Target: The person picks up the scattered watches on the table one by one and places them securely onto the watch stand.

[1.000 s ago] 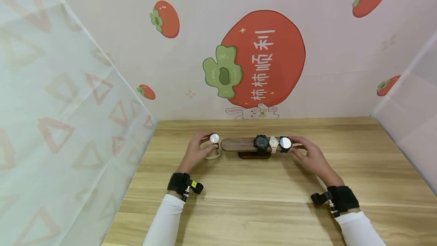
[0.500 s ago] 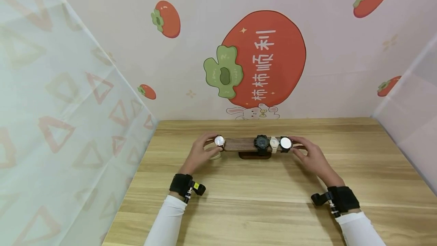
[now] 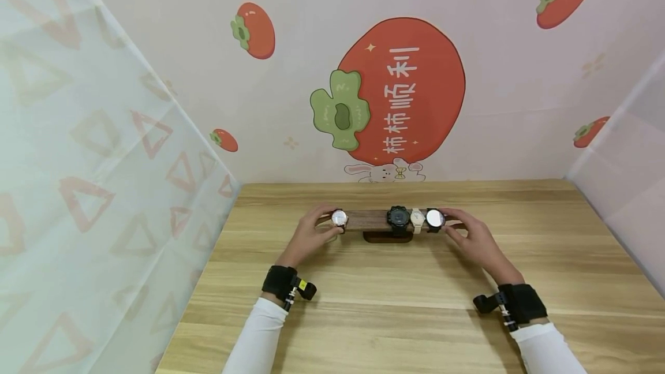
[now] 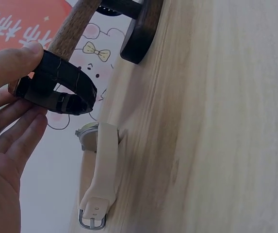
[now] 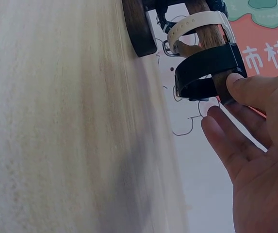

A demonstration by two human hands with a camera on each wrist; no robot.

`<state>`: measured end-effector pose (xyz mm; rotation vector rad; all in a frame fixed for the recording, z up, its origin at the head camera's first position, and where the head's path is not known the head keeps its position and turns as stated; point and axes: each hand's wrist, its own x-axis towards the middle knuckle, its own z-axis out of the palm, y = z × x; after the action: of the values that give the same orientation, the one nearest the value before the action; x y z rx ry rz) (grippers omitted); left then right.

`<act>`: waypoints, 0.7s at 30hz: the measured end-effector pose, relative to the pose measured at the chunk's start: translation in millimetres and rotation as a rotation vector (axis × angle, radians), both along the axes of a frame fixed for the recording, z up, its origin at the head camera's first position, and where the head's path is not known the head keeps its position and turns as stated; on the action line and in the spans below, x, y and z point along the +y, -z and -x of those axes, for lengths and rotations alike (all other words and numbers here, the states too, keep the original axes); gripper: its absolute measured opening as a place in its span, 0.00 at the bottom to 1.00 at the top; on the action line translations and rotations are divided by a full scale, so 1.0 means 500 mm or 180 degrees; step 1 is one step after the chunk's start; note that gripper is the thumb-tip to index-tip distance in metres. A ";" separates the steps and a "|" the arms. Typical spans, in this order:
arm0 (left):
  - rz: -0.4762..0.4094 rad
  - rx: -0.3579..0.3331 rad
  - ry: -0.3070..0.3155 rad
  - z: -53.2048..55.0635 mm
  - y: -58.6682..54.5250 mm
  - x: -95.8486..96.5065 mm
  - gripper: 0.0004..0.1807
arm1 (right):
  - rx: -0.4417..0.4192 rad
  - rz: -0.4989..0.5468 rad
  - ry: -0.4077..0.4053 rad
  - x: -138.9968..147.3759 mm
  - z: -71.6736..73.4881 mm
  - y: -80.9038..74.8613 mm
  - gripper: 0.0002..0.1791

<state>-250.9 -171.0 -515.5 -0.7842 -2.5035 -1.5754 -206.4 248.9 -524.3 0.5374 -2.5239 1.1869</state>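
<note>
A dark wooden watch stand (image 3: 366,221) stands near the back of the table. My left hand (image 3: 306,236) pinches a white-faced watch (image 3: 339,218) at the bar's left end; the left wrist view shows its black strap (image 4: 71,80) looped around the bar's tip. At the opposite end my right hand (image 3: 475,241) grips the tip of the bar, thumb on one side and fingers on the other. Along the bar's right half sit a chunky black watch (image 3: 398,217), a cream watch (image 3: 417,218) and a black-strapped watch (image 3: 435,218) with a bright face.
Another cream-strapped watch (image 4: 102,165) lies on its side on the table below my left hand, mostly hidden in the head view. A persimmon-printed backdrop (image 3: 291,103) rises behind the wooden table (image 3: 395,316), and a patterned sheet (image 3: 130,201) hangs at the left.
My left hand has moved right, taking the white-faced watch from just off the bar's left end onto it. My right hand has stayed at the other end.
</note>
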 end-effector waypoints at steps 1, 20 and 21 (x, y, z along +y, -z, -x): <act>0.0008 0.0002 0.0000 0.001 0.001 0.001 0.31 | -0.0006 0.0005 0.0004 0.000 0.000 0.000 0.26; 0.0176 0.0054 -0.0093 0.002 0.018 0.009 0.34 | -0.0009 -0.0034 -0.0011 -0.002 -0.001 0.000 0.26; 0.0182 0.0052 -0.0090 0.003 0.018 0.011 0.34 | -0.0013 -0.0027 -0.0014 -0.002 -0.001 0.000 0.26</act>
<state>-252.4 -165.6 -524.4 -0.7617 -2.5470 -1.4889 -205.8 248.0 -524.5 0.5433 -2.5335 1.1806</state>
